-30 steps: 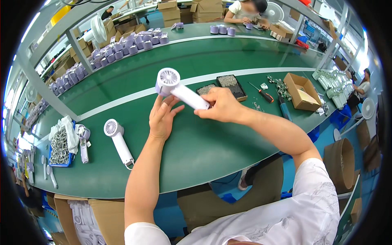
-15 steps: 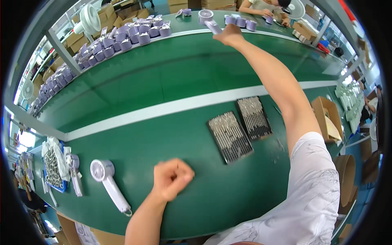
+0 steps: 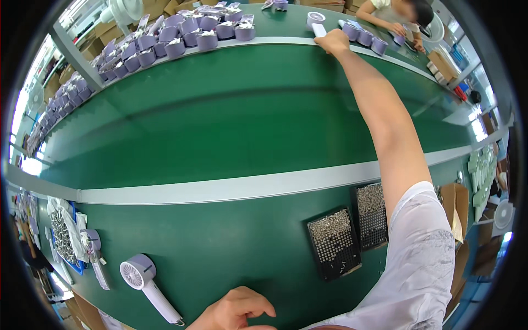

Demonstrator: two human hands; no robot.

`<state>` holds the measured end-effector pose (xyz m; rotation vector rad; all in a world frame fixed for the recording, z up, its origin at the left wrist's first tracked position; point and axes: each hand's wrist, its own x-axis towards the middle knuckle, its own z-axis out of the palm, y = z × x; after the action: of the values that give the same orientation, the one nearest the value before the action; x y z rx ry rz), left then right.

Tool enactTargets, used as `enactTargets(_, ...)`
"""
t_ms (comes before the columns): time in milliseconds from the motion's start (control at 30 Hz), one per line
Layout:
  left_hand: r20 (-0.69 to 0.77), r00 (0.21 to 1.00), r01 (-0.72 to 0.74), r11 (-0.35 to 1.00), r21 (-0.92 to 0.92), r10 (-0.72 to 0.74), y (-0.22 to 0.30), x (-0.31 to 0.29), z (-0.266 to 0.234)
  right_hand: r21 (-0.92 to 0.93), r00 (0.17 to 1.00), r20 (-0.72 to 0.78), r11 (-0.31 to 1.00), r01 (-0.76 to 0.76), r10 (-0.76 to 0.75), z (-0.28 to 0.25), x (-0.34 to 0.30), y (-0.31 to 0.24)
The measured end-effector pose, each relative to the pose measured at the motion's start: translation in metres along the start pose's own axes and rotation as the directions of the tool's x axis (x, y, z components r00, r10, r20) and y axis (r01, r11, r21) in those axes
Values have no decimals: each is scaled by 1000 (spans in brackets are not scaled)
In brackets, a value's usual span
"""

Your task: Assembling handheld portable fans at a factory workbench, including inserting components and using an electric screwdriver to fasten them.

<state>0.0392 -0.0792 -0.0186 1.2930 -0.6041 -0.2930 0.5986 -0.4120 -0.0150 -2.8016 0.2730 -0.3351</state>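
Far across the bench my right arm is stretched out, and my right hand [image 3: 334, 43] is closed round the handle end of a white and lilac handheld fan [image 3: 317, 27]. The fan's head points away from me, by the far table's edge. At the lower edge my left hand [image 3: 237, 309] is low over the green bench, fingers loosely curled, thumb apart, nothing visible in it; part of it is cut off. To its left lies another handheld fan [image 3: 137, 270], grille up, with a small metal loop at its handle end.
Two black trays of small metal pins [image 3: 336, 242] [image 3: 371, 214] lie right of centre. A blue basket of metal parts [image 3: 65, 234] and another fan [image 3: 93, 247] are at left. Lilac fan parts [image 3: 176, 47] line the far table. A co-worker [image 3: 396, 22] sits opposite. A pale rail [image 3: 220, 190] crosses the bench.
My view has shifted, so the bench items appear lower. The fan in my right hand has come down toward the far table. My left hand has dropped to the lower edge, its thumb moving apart.
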Motion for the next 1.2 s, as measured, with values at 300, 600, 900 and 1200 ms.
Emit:
enactTargets(300,-19,999,-43,994,103,46,-2,-9,3,55,992,-127,998,14,-7,29,28,15)
enactTargets(600,151,987,2,941,339,-56,3,-9,17,658,997,-69,753,25,27,-9,-55,59)
enactTargets(900,87,996,-22,893,450,-19,1,-3,40,352,985,90,930,105,-145,-154,-226,93)
enactTargets(1200,-167,980,-1,849,528,105,-15,9,52,176,967,88,959,222,-240,-109,-184,78)
